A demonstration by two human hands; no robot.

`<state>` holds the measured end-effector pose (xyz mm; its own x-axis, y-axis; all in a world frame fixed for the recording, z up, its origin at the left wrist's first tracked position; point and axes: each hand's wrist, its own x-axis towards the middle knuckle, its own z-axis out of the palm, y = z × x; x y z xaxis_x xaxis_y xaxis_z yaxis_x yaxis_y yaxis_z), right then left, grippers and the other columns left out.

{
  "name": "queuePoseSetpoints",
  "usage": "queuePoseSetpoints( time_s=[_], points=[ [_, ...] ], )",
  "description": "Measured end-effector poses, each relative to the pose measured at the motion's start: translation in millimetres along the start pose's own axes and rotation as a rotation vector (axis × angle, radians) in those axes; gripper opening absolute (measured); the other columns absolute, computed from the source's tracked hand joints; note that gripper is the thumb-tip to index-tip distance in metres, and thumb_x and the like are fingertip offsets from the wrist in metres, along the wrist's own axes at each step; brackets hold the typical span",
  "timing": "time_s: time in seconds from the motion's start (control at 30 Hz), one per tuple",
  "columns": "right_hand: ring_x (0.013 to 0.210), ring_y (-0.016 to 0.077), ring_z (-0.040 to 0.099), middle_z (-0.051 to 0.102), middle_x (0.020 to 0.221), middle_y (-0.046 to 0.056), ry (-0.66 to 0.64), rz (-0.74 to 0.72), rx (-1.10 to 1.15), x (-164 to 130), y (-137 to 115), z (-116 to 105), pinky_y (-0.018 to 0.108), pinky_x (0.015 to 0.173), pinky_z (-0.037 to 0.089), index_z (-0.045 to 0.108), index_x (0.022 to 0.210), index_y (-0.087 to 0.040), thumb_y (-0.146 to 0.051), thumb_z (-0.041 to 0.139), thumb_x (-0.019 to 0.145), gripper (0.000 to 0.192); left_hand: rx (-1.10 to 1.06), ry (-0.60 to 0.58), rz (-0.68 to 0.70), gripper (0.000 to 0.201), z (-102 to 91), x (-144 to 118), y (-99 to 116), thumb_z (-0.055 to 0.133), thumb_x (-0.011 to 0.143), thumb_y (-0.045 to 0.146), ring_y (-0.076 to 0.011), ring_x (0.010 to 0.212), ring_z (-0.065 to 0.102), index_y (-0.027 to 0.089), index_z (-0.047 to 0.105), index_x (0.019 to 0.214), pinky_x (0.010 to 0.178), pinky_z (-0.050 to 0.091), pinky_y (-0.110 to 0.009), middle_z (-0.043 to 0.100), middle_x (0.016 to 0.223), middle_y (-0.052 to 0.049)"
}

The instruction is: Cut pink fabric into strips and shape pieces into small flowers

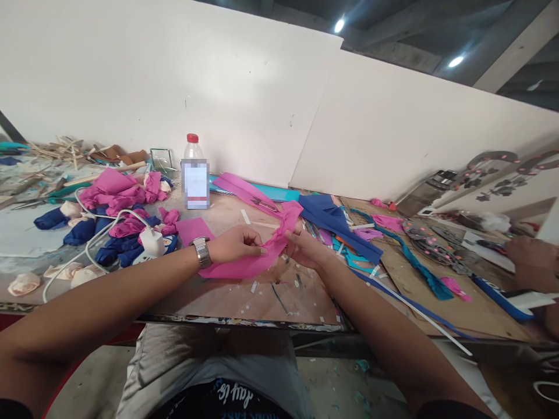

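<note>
Two hands gather a pink fabric sheet (244, 265) at a cluttered worktable.

The bottle's (194, 173) label is blurred, unreadable. The left hand (236, 244) pinches the sheet's bunched middle; the right hand (305, 247), fingers curled, grips the ruffled end just beside it. Bare tabletop (244, 302) lies between the sheet and the near edge; pink and blue fabric rolls (117, 215) crowd the left.

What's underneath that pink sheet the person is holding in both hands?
The pink sheet lies over the wooden tabletop, pinched by the left hand and right hand. Small white scraps show at its near edge. Whatever lies directly beneath the sheet is covered.
</note>
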<state>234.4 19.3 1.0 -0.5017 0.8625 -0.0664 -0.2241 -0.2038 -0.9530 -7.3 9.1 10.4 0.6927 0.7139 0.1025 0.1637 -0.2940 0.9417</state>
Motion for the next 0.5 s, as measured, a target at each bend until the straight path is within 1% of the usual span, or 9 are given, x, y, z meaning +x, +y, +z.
queuePoseSetpoints(
  time_s=[0.1,0.23,0.3,0.37,0.43,0.5],
  points=[
    [0.062,0.0118,0.065,0.073,0.074,0.001,0.01,-0.011,-0.018,0.1,1.5,0.5,0.024,0.06,0.054,0.073,0.081,-0.016,-0.042,0.088,0.07,0.032,-0.005,0.01,0.004,0.041,-0.1,-0.2,2.0,0.068,0.082,0.051,-0.0085,0.061,0.039,0.012,0.061,0.072,0.056,0.029,-0.023,0.051,0.066,0.003],
    [0.065,0.0117,0.066,0.074,0.075,0.001,0.018,-0.058,0.0,2.0,3.5,-0.7,0.023,0.064,0.055,0.074,0.082,-0.018,-0.048,0.087,0.071,0.035,-0.018,0.028,0.019,0.041,0.1,0.1,3.1,0.069,0.081,0.052,-0.0084,0.06,0.04,0.012,0.061,0.071,0.056,0.03,-0.023,0.051,0.065,0.003],
    [0.065,0.0127,0.066,0.073,0.074,0.002,-0.017,-0.04,-0.024,1.6,4.1,-0.5,0.024,0.063,0.055,0.074,0.082,-0.017,-0.051,0.088,0.067,0.04,-0.022,0.043,0.029,0.041,0.3,0.3,3.0,0.069,0.081,0.052,-0.0086,0.061,0.041,0.013,0.061,0.071,0.056,0.031,-0.023,0.051,0.065,0.003],
    [0.063,0.013,0.065,0.073,0.073,0.003,-0.056,0.003,-0.064,0.5,4.5,0.4,0.025,0.063,0.055,0.074,0.082,-0.016,-0.05,0.089,0.065,0.041,-0.017,0.057,0.028,0.042,0.3,0.4,2.7,0.069,0.081,0.052,-0.0087,0.061,0.041,0.013,0.06,0.071,0.056,0.031,-0.023,0.052,0.065,0.003],
    [0.062,0.0125,0.064,0.072,0.072,0.003,-0.084,0.04,-0.1,-0.4,4.6,1.4,0.025,0.062,0.054,0.075,0.08,-0.014,-0.048,0.089,0.066,0.039,-0.014,0.07,0.022,0.041,0.1,0.4,2.5,0.069,0.081,0.052,-0.0086,0.061,0.041,0.013,0.06,0.071,0.056,0.031,-0.023,0.052,0.066,0.003],
    [0.061,0.0124,0.063,0.071,0.07,0.004,-0.093,0.046,-0.118,-0.2,4.5,1.5,0.024,0.062,0.053,0.074,0.077,-0.014,-0.049,0.088,0.067,0.039,-0.017,0.077,0.022,0.041,-0.3,0.3,3.0,0.069,0.081,0.051,-0.0084,0.061,0.041,0.013,0.06,0.071,0.056,0.031,-0.023,0.052,0.065,0.003]
  ],
)
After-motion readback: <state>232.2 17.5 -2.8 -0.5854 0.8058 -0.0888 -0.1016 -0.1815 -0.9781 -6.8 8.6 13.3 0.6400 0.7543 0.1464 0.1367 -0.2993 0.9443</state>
